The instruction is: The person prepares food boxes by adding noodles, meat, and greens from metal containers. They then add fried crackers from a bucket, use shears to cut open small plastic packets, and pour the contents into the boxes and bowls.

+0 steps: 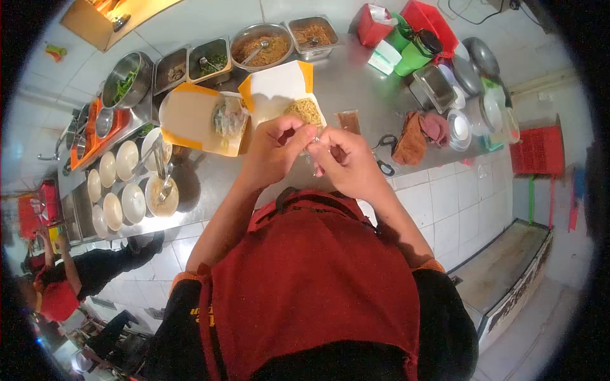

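My left hand (274,154) and my right hand (348,162) meet above the counter's front edge, both with fingers pinched. Between the fingertips is a small piece of clear, crinkled plastic (316,166), perhaps a little bag; its contents cannot be made out. Just beyond the hands an open takeaway box (274,87) holds noodles (305,110). To its left stands a second open box (187,117) containing a clear plastic-wrapped packet (230,119). A small packet of brown stuff (348,122) lies on the steel counter past my right hand.
Food pans (261,47) line the back wall. Several bowls (133,203) stand at the left, one holding a spoon. Scissors (385,152) and a brown cloth (408,141) lie right, near stacked lids (459,130) and green and red containers (418,54). Another person (63,279) stands at far left.
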Demonstrator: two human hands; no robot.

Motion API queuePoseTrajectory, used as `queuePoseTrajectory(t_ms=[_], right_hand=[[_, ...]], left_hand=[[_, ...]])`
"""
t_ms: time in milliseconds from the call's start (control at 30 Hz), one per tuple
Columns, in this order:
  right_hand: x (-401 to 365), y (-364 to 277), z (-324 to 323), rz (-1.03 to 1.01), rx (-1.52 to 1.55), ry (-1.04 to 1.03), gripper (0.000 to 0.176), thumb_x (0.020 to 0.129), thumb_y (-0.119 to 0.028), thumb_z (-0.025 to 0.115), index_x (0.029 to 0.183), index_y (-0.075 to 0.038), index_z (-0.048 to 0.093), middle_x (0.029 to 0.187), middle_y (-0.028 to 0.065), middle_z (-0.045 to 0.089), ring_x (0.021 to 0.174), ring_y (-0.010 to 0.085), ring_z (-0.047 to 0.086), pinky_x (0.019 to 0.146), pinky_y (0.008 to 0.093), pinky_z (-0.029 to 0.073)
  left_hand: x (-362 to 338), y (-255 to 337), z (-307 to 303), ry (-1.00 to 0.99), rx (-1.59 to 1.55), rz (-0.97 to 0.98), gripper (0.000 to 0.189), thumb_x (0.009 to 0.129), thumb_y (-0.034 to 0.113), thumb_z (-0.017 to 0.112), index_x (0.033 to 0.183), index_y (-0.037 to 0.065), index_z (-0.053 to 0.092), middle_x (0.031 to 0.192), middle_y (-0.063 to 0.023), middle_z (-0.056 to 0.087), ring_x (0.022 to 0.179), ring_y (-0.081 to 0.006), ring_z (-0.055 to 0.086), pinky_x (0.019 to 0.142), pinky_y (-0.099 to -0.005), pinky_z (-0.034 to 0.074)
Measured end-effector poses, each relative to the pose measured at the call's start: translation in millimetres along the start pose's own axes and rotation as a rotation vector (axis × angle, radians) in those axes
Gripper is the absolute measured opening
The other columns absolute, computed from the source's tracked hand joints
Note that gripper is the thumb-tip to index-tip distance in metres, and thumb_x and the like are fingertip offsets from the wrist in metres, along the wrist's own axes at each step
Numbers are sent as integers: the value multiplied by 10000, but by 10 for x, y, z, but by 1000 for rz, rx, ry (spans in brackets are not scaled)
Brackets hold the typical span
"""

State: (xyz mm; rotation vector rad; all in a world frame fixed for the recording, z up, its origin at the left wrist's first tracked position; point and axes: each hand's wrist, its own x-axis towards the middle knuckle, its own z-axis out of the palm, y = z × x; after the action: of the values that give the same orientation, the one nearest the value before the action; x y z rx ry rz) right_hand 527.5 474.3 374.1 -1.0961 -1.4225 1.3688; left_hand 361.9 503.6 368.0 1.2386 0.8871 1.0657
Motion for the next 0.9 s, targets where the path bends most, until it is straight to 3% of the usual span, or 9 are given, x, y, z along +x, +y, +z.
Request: queuePoseTrajectory(t_ms=[133,200,400,467,600,667,700,767,900], right_hand=[[-132,22,-192,-12,-143,98,137,867,-55,650,762,-15,572,608,39,572,524,128,574,477,290,437],[-179,60,-245,-443,-703,302,92,844,-42,653,780,-27,589,663,81,586,561,229,599,514,341,481],[-267,138,-307,-628,-649,361,101,775,6,714,807,-14,620,714,108,594,611,270,597,550,365,486],[-274,232,-366,-603,-668,355,98,774,-11,693,788,-30,598,752,112,589,635,285,595,560,388,486],[-227,431,-532,-364,-731,436,154,765,-8,656,725,-41,511,800,123,585,644,314,564,562,399,475],[-197,399,-549,-342,-653,452,180,771,3,642,719,-39,475,779,118,569,625,280,553,547,377,458],[-173,386,-554,-328,-575,469,206,778,14,628,712,-36,440,758,113,553,606,246,543,533,355,442],[-206,488,-548,-272,-347,440,207,800,16,606,716,-37,424,737,89,535,618,198,537,527,334,426],[-211,534,-622,-3,234,429,235,862,21,548,705,-58,392,701,14,496,639,80,480,535,287,391]], left_hand=[[-50,17,89,-73,257,6,207,889,100,677,718,21,591,612,37,519,612,-25,440,528,-225,365],[-43,0,155,-114,417,-33,190,878,84,682,724,19,591,615,35,520,619,-20,451,528,-220,372],[38,-298,460,150,208,-45,162,850,60,681,732,5,585,616,12,530,590,-29,467,510,-217,380],[71,-346,620,330,264,41,125,873,49,644,764,19,592,660,12,559,598,-21,475,527,-207,375],[61,-276,705,227,84,-145,82,916,58,582,837,37,594,676,21,542,561,-24,433,526,-213,364],[41,-353,713,134,-805,-559,76,959,98,537,913,53,580,690,34,499,540,-42,370,519,-227,338],[51,-435,667,132,-800,-560,76,959,98,537,913,53,580,690,34,499,540,-42,370,519,-227,338],[68,-655,551,-194,-985,-523,90,981,130,521,957,57,567,711,43,465,540,-56,331,510,-236,322],[148,-765,557,-182,-572,-384,94,987,147,523,968,61,555,727,42,462,565,-55,351,524,-231,322]])
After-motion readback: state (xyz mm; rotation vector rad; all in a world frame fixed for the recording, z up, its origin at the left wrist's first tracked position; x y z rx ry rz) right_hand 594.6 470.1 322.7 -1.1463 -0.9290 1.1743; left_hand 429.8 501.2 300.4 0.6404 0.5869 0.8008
